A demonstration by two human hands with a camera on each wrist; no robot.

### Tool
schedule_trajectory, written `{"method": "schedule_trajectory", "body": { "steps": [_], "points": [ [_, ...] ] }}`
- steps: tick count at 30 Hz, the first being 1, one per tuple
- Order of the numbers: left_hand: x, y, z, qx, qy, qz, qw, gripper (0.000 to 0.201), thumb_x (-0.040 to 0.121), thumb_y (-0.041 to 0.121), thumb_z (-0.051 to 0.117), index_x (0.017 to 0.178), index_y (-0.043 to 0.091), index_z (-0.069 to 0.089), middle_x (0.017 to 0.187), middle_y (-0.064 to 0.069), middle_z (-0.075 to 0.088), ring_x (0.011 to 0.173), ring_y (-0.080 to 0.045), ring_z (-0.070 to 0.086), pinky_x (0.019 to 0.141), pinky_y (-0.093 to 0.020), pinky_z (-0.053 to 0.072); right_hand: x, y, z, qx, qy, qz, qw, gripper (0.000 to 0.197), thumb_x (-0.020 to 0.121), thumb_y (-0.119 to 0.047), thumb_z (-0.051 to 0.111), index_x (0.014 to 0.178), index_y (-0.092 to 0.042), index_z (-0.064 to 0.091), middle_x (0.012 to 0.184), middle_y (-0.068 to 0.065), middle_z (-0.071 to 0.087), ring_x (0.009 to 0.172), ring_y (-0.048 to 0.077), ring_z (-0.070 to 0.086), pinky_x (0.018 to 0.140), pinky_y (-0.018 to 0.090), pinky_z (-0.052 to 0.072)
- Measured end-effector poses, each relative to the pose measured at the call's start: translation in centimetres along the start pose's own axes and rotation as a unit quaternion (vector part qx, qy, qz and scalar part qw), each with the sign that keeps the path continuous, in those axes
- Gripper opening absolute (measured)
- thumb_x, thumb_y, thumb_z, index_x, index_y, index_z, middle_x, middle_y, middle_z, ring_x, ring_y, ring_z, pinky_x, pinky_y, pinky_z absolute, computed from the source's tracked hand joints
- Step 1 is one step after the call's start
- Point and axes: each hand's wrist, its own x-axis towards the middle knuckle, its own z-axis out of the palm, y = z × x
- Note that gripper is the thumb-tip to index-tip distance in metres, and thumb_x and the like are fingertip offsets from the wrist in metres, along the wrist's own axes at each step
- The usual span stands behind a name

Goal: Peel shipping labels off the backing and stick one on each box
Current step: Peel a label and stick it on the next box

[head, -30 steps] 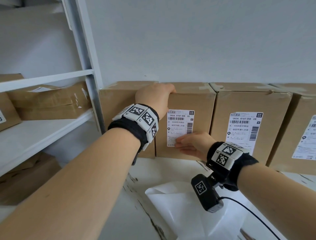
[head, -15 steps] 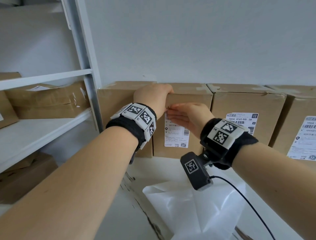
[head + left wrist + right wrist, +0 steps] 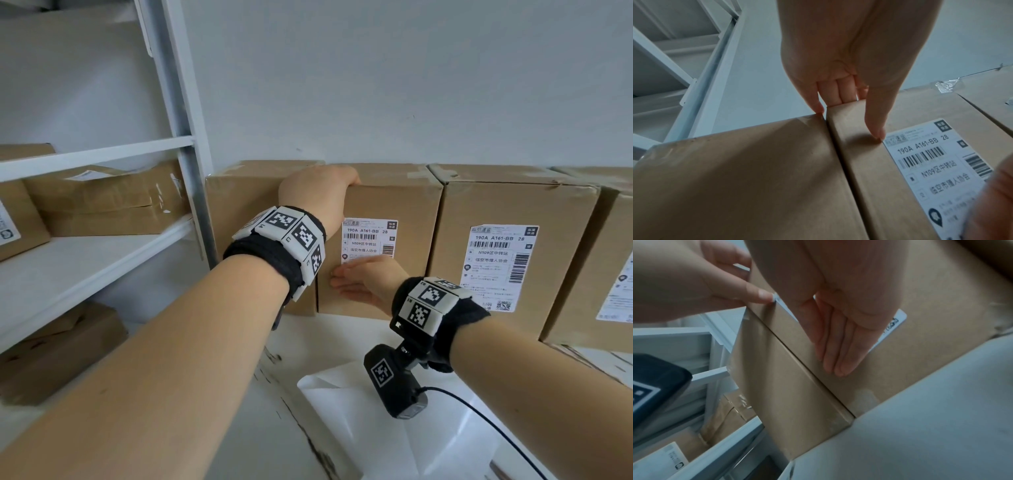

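Pale grey wall [image 3: 411, 85], white metal shelving [image 3: 102, 260] left, seemingly soft daylight.

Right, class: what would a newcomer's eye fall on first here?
The two hands on the middle box: the left hand grips its top corner, and the right hand presses flat on the white label. To the right stands another labelled box.

The right hand [image 3: 363, 284] covers the lower half of the label [image 3: 369, 240]. The rightmost box [image 3: 616, 240] is cut off by the frame edge.
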Motion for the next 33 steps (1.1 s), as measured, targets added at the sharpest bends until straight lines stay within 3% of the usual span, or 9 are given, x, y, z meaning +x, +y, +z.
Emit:
{"method": "schedule_trajectory", "body": {
  "steps": [3,6,10,12,16,20,23,27,33],
  "points": [
    [-0.2,0.1,-0.1,-0.002,0.003,0.002,1.000,0.047,0.086,0.007,0.059,0.124,0.034,0.053,0.121,0.006,0.059,0.113,-0.022,0.054,0.075,-0.028,0.037,0.8,1.1,0.0,-0.036,0.015,0.036,0.999,0.014,0.090,0.001,0.051,0.086,0.000,0.065,0.086,0.015,0.065,0.088,0.028,0.062,0.095,0.041,0.050],
    [-0.4,0.2,-0.3,-0.003,0.004,0.004,1.000,0.046,0.087,0.007,0.057,0.125,0.034,0.053,0.124,0.006,0.058,0.115,-0.022,0.053,0.076,-0.028,0.037,0.8,1.7,-0.1,-0.057,0.019,0.067,0.996,0.023,0.092,0.000,0.046,0.107,0.009,0.062,0.081,0.015,0.061,0.078,0.026,0.060,0.091,0.035,0.050],
    [-0.4,0.3,-0.5,-0.002,-0.002,-0.001,1.000,0.046,0.088,0.007,0.057,0.125,0.033,0.053,0.125,0.005,0.058,0.115,-0.023,0.053,0.076,-0.029,0.037,0.0,0.6,-0.5,-0.044,0.011,0.078,0.996,0.017,0.090,0.003,0.050,0.099,0.011,0.061,0.091,0.021,0.062,0.085,0.031,0.061,0.093,0.039,0.050],
    [-0.5,0.4,-0.6,0.003,-0.003,-0.003,1.000,0.047,0.087,0.006,0.057,0.125,0.034,0.053,0.131,0.003,0.055,0.119,-0.022,0.052,0.081,-0.030,0.040,-0.6,-0.7,-0.9,-0.030,0.013,0.057,0.998,0.013,0.089,0.004,0.052,0.092,0.010,0.062,0.093,0.023,0.065,0.084,0.032,0.064,0.092,0.040,0.051],
    [-0.6,0.5,-0.7,0.005,-0.002,-0.011,1.000,0.049,0.085,0.005,0.058,0.124,0.035,0.053,0.131,0.003,0.056,0.118,-0.021,0.052,0.082,-0.031,0.042,-1.7,-3.5,-1.9,0.013,0.039,-0.052,0.998,0.023,0.090,0.000,0.051,0.107,0.012,0.061,0.104,0.025,0.066,0.100,0.035,0.065,0.089,0.037,0.053],
    [-0.7,0.8,-0.8,0.016,-0.012,-0.014,1.000,0.049,0.085,0.007,0.060,0.125,0.034,0.052,0.129,0.002,0.057,0.114,-0.022,0.054,0.075,-0.029,0.039,-2.4,-5.2,-2.6,0.073,0.064,-0.119,0.988,0.022,0.088,-0.001,0.050,0.100,0.010,0.064,0.097,0.023,0.070,0.092,0.032,0.069,0.080,0.033,0.057],
    [-0.7,0.7,-0.9,0.021,-0.016,-0.013,1.000,0.050,0.086,0.008,0.060,0.128,0.034,0.049,0.138,0.002,0.051,0.124,-0.022,0.050,0.083,-0.031,0.043,-2.4,-4.6,-2.8,0.093,0.071,-0.135,0.984,0.021,0.086,-0.002,0.050,0.096,0.007,0.066,0.095,0.023,0.071,0.091,0.031,0.070,0.080,0.033,0.058],
    [-0.7,0.8,-0.9,0.029,-0.031,-0.016,0.999,0.055,0.083,0.020,0.069,0.131,0.035,0.047,0.146,0.001,0.044,0.137,-0.019,0.038,0.096,-0.035,0.043,-2.2,-2.9,-3.2,0.067,0.069,-0.101,0.990,0.024,0.087,-0.003,0.045,0.093,0.007,0.067,0.097,0.023,0.071,0.093,0.032,0.069,0.083,0.036,0.056],
    [-0.8,1.0,-1.0,0.023,-0.036,-0.015,0.999,0.056,0.080,0.026,0.072,0.130,0.033,0.048,0.143,0.002,0.046,0.130,-0.021,0.046,0.094,-0.035,0.044,-1.2,-0.5,-3.7,0.012,0.074,0.011,0.997,0.023,0.086,0.000,0.045,0.090,0.011,0.065,0.098,0.025,0.069,0.092,0.034,0.067,0.086,0.036,0.055]
  ]
}}
